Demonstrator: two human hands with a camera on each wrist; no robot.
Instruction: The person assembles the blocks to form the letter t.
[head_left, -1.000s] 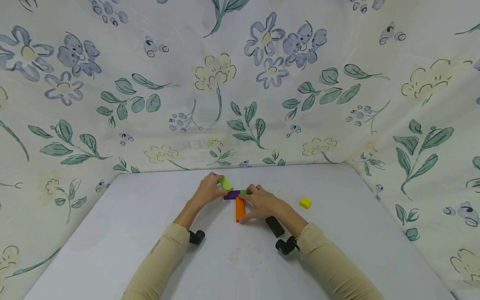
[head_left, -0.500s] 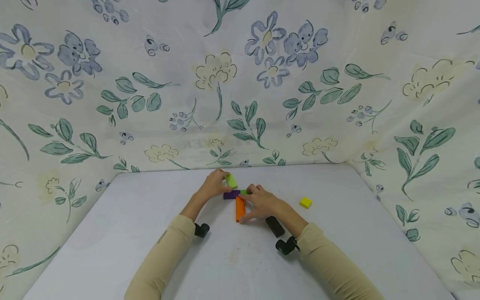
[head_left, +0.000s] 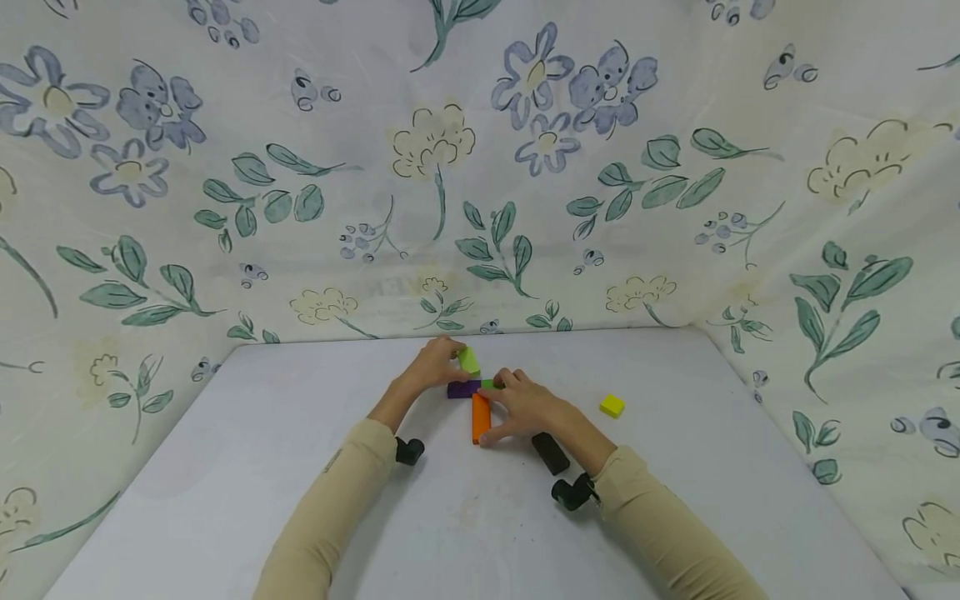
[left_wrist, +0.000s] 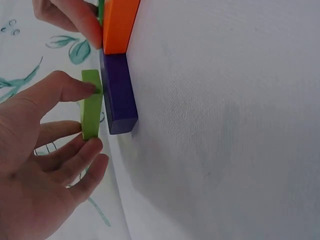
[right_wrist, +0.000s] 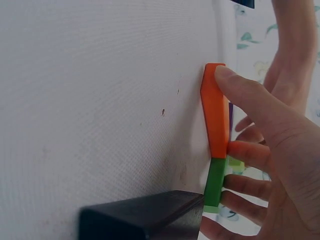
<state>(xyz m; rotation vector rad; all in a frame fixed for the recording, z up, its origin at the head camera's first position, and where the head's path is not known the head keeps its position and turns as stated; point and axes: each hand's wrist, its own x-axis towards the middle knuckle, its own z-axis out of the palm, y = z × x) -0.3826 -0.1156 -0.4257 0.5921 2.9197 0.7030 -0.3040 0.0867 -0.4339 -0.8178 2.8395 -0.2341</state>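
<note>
In the head view my left hand (head_left: pixel 431 367) pinches a light green block (head_left: pixel 469 362) between thumb and fingers, just behind a purple block (head_left: pixel 462 389). The left wrist view shows that light green block (left_wrist: pixel 91 107) tilted, close beside the purple block (left_wrist: pixel 120 95). My right hand (head_left: pixel 528 406) spans the orange block (head_left: pixel 481 419), thumb at its near end and index finger at its far end. Its other fingers touch a green block (right_wrist: pixel 215 181) that meets the orange one. The orange, purple and green blocks stand together on the table; my right fingers partly hide the green one.
A black block (head_left: pixel 551 454) lies beneath my right forearm, near the wrist camera (head_left: pixel 573 492). Farther right on the white table (head_left: pixel 675 500) is a yellow block (head_left: pixel 612 406). A floral cloth (head_left: pixel 480 308) hangs along the back and sides.
My left hand has moved right and slightly away from me, carrying the light green block behind the purple one. The right hand and the other blocks have stayed put.
</note>
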